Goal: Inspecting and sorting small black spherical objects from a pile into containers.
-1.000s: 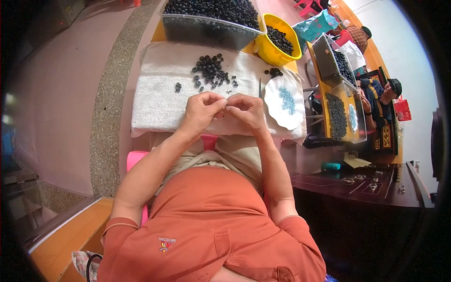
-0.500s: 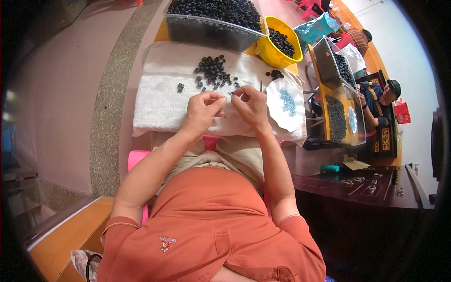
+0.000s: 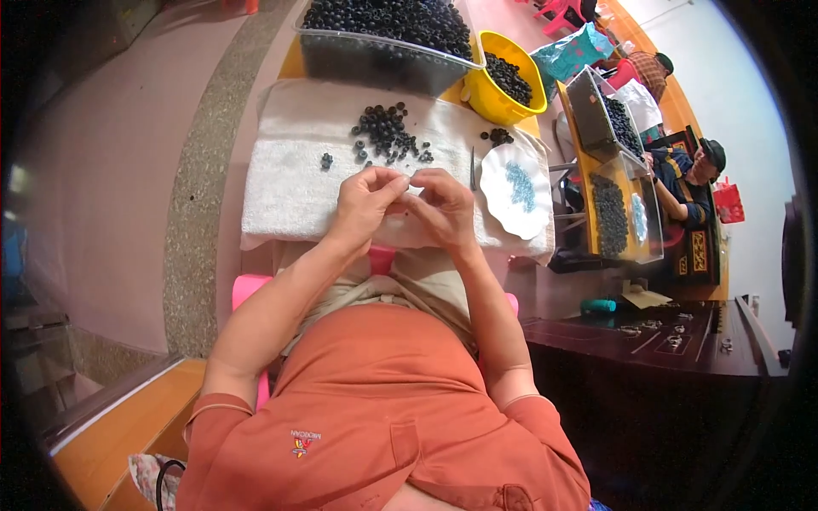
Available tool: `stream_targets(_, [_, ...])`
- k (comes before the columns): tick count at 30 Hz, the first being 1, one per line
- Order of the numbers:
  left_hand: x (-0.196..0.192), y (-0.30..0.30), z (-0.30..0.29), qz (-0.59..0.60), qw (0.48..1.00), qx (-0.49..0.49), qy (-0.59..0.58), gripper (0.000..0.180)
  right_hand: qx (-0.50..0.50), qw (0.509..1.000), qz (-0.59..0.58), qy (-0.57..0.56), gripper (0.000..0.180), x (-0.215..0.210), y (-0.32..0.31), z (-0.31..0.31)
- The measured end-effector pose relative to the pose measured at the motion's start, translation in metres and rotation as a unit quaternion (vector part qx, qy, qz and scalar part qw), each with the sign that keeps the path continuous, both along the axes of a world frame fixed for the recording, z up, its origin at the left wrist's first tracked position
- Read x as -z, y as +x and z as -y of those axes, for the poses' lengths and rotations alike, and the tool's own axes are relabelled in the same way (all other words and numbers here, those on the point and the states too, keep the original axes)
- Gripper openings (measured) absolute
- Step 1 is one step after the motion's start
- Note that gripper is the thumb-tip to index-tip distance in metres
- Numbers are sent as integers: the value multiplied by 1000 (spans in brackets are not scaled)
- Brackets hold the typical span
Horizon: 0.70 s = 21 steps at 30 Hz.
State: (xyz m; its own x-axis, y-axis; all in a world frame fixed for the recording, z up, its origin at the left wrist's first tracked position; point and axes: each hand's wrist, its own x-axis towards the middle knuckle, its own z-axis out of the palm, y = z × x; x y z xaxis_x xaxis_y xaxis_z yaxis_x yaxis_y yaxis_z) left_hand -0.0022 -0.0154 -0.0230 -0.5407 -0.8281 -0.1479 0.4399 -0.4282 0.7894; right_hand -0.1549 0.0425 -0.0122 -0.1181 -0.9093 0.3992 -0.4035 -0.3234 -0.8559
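My left hand (image 3: 365,203) is closed in a pinch above the near part of the white towel (image 3: 285,200). Thumb and fingertips of my right hand (image 3: 446,209) meet it from the other side, also closed. Whatever sits between the fingertips is too small to make out. Beyond both hands lies a loose pile of small black ring-shaped parts (image 3: 383,128), with a little clump (image 3: 326,161) to its left. To the right of my right hand is a white scalloped plate (image 3: 503,217) bearing tiny light-blue pieces (image 3: 521,187). A thin dark tool, like tweezers (image 3: 473,168), lies beside the plate.
A big clear bin (image 3: 375,68) full of black parts stands at the back, next to a yellow basket (image 3: 490,98). More black parts (image 3: 497,136) lie near the plate. At right, a co-worker (image 3: 686,183) sits by clear bins (image 3: 652,230).
My right hand has moved left from the edge of the black pile, and its fingertips now meet those of my left hand. My left hand has stayed nearly in place.
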Motion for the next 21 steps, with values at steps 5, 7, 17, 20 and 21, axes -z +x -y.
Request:
stream_targets(5, [-3,2,0,-11,1000,25,6,12,24,999,-43,-10,21,-6,2,-3])
stream_targets(7, [-3,1,-2,-8,999,40,9,11,27,999,-39,-5,19,-7,2,-7])
stream_targets(17, [-12,5,-2,24,995,60,74,10,10,999,-37,12,18,-13,-1,-16])
stream_targets(20, [-8,6,-1,18,996,60,70,11,53,990,-132,21,16,-25,-22,-33])
stream_targets(21, [-10,5,0,21,996,52,66,11,80,981,-176,11,16,-29,-35,-37])
